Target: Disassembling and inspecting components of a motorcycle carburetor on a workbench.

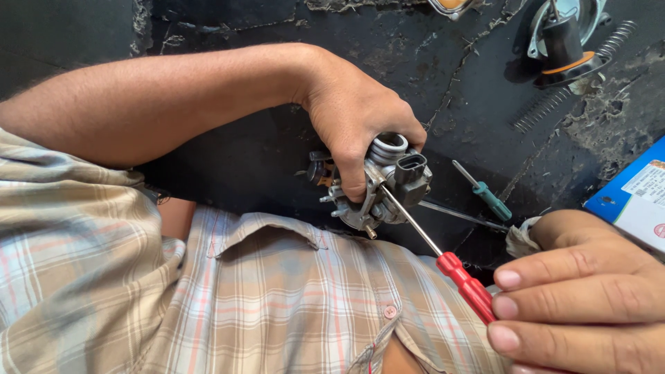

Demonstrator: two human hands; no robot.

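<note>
Head view: the left hand [353, 114] reaches in from the upper left and closes around a small metal throttle body [377, 187], fingers wrapped over its top and one finger running down its front face. The part is a grey cast piece with a ribbed round port at the top and a dark plastic connector socket [411, 176] on its right side; small brass fittings stick out at its left and lower edges. It is held up off the dark, cracked work surface [443, 83], just above the chest of the person's plaid shirt [277, 298].

The right hand [582, 291] comes in at the lower right corner and grips the red handle of a screwdriver [465, 284]. Its thin steel shaft runs up and to the left, and its tip touches the throttle body just below the connector socket. A scrap of pale cloth [519, 239] sits tucked against this hand.

On the surface behind, a small green-handled screwdriver [485, 192] lies just to the right of the held part, with a thin metal rod [464, 216] below it. A coil spring [547, 107] lies toward the upper right, near a black cylindrical part with an orange ring [564, 48]. A blue cardboard box [634, 194] meets the right edge.
</note>
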